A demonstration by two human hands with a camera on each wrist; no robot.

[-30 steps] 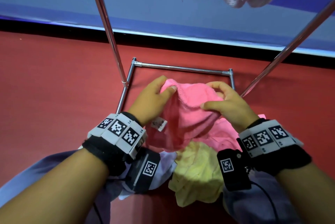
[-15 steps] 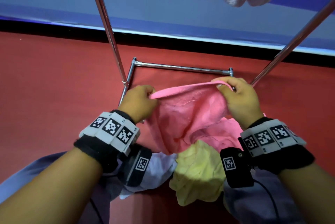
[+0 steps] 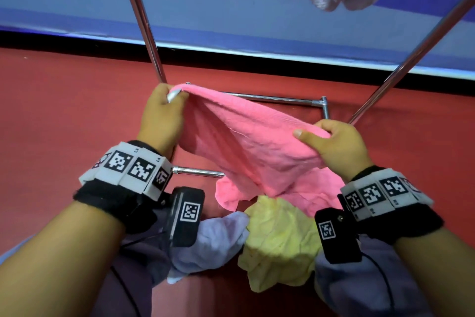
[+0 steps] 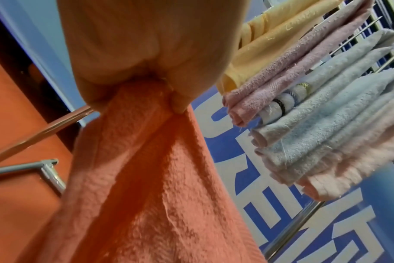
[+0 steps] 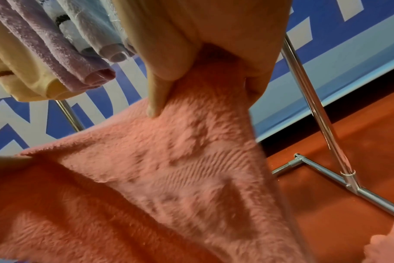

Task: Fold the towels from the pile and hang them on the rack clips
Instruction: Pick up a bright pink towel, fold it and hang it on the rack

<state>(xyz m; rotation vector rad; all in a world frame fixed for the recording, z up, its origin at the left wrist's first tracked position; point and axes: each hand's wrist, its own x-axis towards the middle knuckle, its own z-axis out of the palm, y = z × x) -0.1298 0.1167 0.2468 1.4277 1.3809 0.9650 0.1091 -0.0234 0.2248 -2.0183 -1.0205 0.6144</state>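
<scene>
While spreading to find the edge | left hand [image 3: 164, 113] pinches pink towel [image 3: 246, 142] corner at 10 o'clock | right hand [image 3: 336, 144] grips opposite corner at 3 o'clock | pile [image 3: 277, 242] beneath at 6 o'clock

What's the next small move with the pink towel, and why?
Probably bring the two held corners together to make the first fold. The left hand and right hand each pinch one end of the pink towel's top edge, which is stretched between them. The body hangs unfolded over the pile, so it looks ready to halve before clipping.
</scene>
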